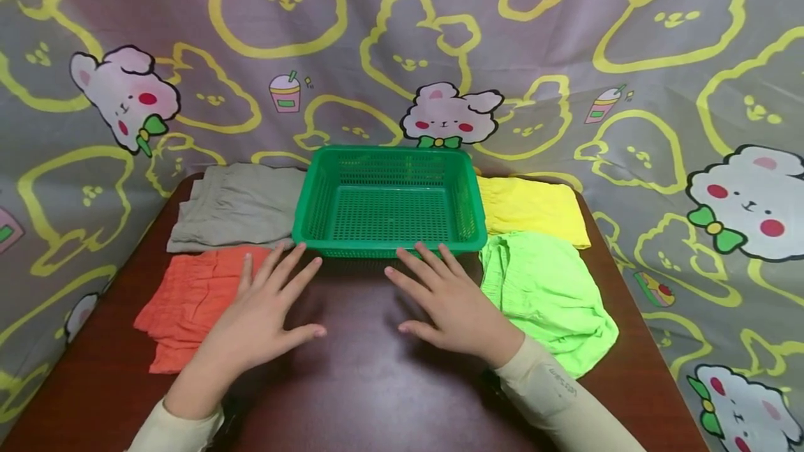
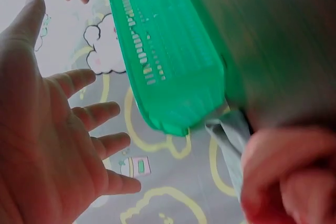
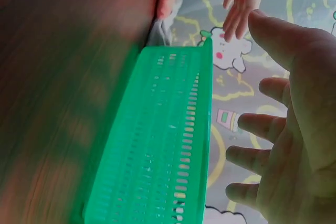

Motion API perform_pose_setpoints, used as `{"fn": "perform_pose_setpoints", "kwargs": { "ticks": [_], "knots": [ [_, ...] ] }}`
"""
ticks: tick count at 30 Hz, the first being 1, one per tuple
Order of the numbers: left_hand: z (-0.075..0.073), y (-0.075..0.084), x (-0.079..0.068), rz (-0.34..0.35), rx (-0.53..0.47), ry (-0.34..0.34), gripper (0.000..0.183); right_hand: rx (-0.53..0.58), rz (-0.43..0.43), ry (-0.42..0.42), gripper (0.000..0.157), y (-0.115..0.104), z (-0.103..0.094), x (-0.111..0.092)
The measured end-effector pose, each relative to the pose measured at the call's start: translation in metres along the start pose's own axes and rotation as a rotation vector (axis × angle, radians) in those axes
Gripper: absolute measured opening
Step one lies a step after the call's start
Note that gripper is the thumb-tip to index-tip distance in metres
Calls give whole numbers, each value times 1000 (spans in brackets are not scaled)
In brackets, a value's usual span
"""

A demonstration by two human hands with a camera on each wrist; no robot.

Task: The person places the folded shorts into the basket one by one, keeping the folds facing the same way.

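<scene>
A green plastic basket [image 1: 391, 252] with perforated walls stands at the back middle of the table, nothing inside it. My left hand [image 1: 260, 319], fingers spread, hovers in front of its left corner and partly covers the folded orange garment [image 1: 182, 291]. Opposite it, my right hand [image 1: 455, 305] is spread before the basket's front right, beside the bright green garment [image 1: 553, 298]. Both palms [image 2: 47, 145] look bare in the wrist views, with a gap to the basket. Behind lie a folded grey garment [image 1: 241, 204] on the left and a yellow one [image 1: 534, 209] on the right.
The dark brown wooden table [image 1: 377, 382] narrows toward the back. A grey curtain [image 1: 352, 75] printed with yellow outlines and white cartoon animals hangs behind it and along both sides. The garments flank the basket closely.
</scene>
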State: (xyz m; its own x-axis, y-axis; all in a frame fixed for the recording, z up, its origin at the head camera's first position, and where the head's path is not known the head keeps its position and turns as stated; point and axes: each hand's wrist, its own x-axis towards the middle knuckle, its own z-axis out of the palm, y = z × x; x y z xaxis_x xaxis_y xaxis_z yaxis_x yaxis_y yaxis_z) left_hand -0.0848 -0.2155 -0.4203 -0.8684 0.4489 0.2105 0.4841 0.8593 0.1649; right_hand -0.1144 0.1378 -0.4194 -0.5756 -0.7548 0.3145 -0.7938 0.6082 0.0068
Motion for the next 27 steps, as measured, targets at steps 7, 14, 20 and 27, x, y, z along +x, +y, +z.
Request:
{"fn": "perform_pose_setpoints", "kwargs": {
  "ticks": [7, 14, 20, 27],
  "knots": [
    [-12, -18, -7, -88, 28, -18, 105, 23, -27, 14, 78, -12, 5, 12],
    [-17, -33, -17, -150, 51, -2, 105, 43, -67, 38, 76, -25, 12, 29],
    [-17, -44, -25, -168, 37, -12, 106, 60, -89, 34, 73, -35, 18, 44],
    [-13, -61, -35, -183, -12, -51, 105, 76, -113, 10, 71, -50, 24, 63]
  ]
}}
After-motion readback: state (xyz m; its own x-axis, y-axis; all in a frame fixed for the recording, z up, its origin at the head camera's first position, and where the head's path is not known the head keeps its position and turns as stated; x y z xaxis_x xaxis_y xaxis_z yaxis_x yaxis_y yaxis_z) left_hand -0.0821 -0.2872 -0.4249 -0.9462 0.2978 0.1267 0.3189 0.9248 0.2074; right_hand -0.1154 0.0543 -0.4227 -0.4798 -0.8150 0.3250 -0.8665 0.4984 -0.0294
